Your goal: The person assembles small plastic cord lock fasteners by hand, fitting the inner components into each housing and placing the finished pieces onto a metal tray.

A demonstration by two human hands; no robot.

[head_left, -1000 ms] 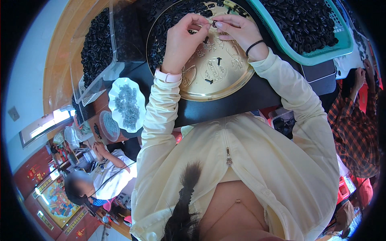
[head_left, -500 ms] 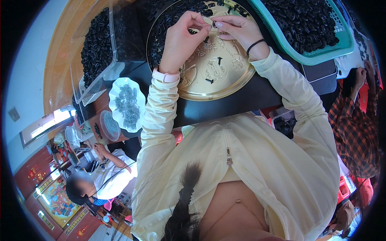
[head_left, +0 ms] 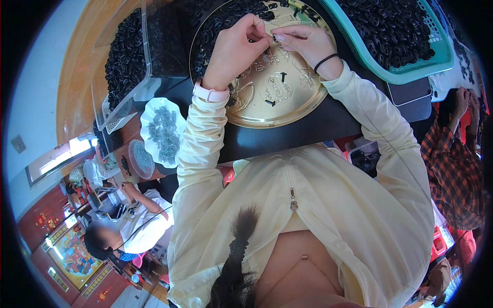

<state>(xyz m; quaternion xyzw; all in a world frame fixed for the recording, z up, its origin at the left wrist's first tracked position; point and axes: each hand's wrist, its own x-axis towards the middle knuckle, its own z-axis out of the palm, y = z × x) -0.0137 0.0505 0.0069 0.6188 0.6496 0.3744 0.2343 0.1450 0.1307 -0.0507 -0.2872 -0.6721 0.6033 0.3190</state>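
Note:
Over a round gold tray (head_left: 257, 115) with raised patterns, my two hands meet fingertip to fingertip. A small black part (head_left: 275, 38) shows at the pinched fingers of my right hand (head_left: 310, 47). My left hand (head_left: 233, 54) is closed in a pinch beside it; whatever lies between its fingertips is too small or hidden to make out. Many small black parts (head_left: 210, 33) cover the tray's far left side, partly behind my left hand. Two loose black pieces, one upright in view (head_left: 283, 77) and one tilted (head_left: 270, 103), lie on the bare gold surface.
A green basket (head_left: 393, 77) heaped with black parts stands at the right, near a dark flat device (head_left: 411, 92). To the left are a clear bin (head_left: 149, 51) of black parts and a white scalloped dish (head_left: 146, 120) of clear pieces. Other people sit on both sides.
My hands stay together over the tray, with the fingers shifted slightly. The black part at my right fingertips is more covered than before. The view has moved a little.

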